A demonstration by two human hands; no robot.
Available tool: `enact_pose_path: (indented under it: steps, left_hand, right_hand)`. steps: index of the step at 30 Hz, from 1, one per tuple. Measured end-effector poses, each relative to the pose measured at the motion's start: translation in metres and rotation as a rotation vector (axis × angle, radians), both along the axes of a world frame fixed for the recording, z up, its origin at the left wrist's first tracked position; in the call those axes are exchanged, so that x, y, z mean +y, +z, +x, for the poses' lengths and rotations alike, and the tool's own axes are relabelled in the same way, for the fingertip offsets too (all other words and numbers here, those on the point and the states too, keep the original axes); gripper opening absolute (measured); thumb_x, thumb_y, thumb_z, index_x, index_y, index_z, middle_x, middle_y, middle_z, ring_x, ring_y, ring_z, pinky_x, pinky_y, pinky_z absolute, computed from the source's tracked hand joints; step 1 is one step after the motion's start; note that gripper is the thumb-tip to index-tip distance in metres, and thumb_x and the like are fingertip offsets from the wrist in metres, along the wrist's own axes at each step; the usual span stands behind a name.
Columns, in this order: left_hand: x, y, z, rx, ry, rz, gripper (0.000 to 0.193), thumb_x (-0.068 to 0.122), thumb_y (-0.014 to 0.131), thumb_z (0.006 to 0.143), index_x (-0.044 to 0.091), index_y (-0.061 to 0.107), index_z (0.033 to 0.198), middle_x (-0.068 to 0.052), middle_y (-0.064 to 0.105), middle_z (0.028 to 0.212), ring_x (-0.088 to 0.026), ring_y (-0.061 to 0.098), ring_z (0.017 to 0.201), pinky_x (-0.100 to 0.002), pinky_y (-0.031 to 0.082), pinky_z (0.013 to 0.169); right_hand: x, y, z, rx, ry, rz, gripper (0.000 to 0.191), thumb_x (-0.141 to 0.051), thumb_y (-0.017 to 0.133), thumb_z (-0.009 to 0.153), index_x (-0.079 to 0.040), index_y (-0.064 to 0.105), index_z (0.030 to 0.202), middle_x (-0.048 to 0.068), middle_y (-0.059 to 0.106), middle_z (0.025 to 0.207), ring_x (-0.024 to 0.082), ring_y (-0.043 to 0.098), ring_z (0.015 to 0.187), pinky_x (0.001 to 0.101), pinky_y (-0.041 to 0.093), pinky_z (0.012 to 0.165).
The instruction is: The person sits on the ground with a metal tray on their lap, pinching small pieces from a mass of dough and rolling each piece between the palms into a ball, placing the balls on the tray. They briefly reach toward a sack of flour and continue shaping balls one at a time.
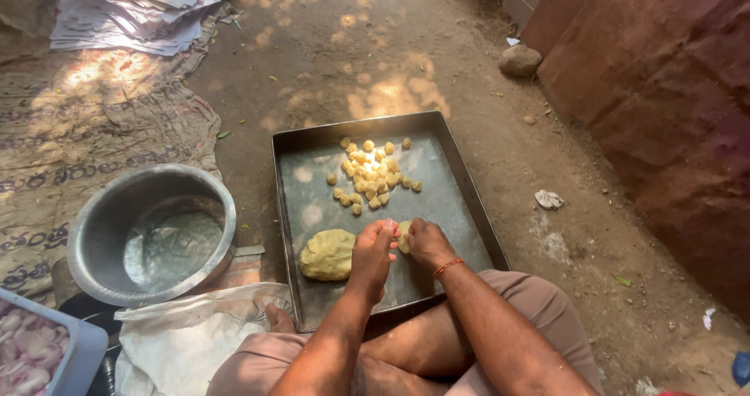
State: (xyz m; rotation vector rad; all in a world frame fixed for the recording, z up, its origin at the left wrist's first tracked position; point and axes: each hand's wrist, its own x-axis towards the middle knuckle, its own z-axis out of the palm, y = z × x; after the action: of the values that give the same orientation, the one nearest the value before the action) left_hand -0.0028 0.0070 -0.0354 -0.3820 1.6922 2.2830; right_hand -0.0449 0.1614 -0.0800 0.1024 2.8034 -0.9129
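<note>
Head view: I see a small piece of yellow dough (404, 237) pinched between my two hands, held just above the near part of a dark metal baking tray (461, 208) that sits on the dirt ground. My left hand (373, 254) is curled with its fingertips closed against the piece; my right hand (426, 244), with an orange thread at the wrist, is also closed on it from the other side. How tightly either grips I cannot tell.

Just left of my left hand, on the tray, lies a larger lump of dough (328, 254). Farther up the tray, well apart from my hands, a cluster of small dough balls (372, 173) sits in a patch of sunlight.

Beside the tray on the left stands an empty steel bowl (152, 234), with a white cloth bag (187, 337) below it. A blue tub (66, 357) with pale pink pieces shows at the lower left corner. A woven sack mat (86, 146) and a stack of papers (133, 9) lie beyond.
</note>
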Motion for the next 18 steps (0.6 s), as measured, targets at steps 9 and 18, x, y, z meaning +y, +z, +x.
enact_pose_path:
  steps: [9,18]
  left_hand:
    - [0.000,0.003,0.002,0.010,-0.033,0.012,0.036,0.041,0.059,0.096,0.009,0.067,0.109,0.001,0.068,0.100,-0.012,0.059,0.093,-0.029,0.047,0.077]
    - [0.000,-0.003,0.001,0.007,0.013,-0.021,0.036,0.040,0.061,0.095,0.010,0.068,0.113,0.000,0.068,0.102,-0.013,0.060,0.093,-0.031,0.048,0.078]
  right_hand:
    - [-0.007,0.017,0.004,-0.042,-0.011,0.058,0.032,-0.023,0.074,0.083,0.002,0.064,0.102,0.024,0.070,0.101,0.041,0.068,0.098,0.0477,0.054,0.082]
    - [-0.002,0.007,0.002,-0.076,-0.050,-0.057,0.022,-0.021,0.073,0.084,-0.004,0.074,0.099,0.019,0.075,0.094,0.034,0.073,0.091,0.0423,0.057,0.081]
